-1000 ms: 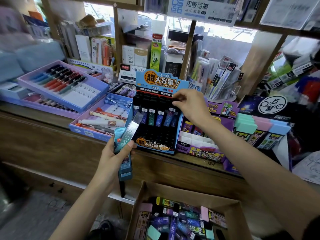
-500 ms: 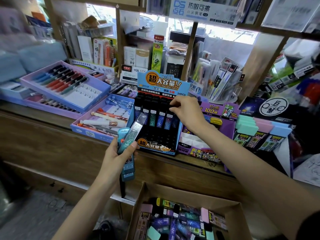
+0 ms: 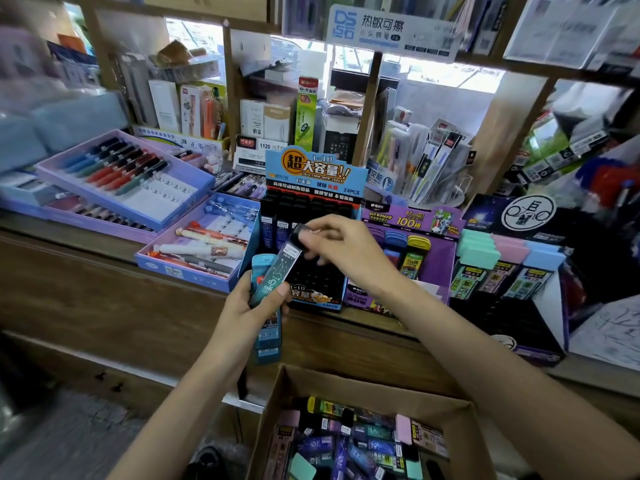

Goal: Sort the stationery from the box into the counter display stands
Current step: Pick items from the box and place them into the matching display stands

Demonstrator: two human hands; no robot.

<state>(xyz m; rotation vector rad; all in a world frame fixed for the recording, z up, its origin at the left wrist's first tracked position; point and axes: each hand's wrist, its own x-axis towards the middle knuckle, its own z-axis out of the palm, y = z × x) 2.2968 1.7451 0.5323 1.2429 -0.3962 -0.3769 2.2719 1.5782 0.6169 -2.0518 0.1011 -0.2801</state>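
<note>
Wooden shop surface crammed with stationery, shelves of more stock behind it. Smack in the middle sits a black stand with a blue header card. Right in front of that stand, the left hand has its fingers curled around a small stack of blue cases, with one teal case tilted up toward the stand. The right hand pinches that teal case's black cap end between thumb and fingertips. Below the stand, a cardboard box holds a jumble of more cases. Left of the stand is a blue pen tray, right of it a purple stand.
</note>
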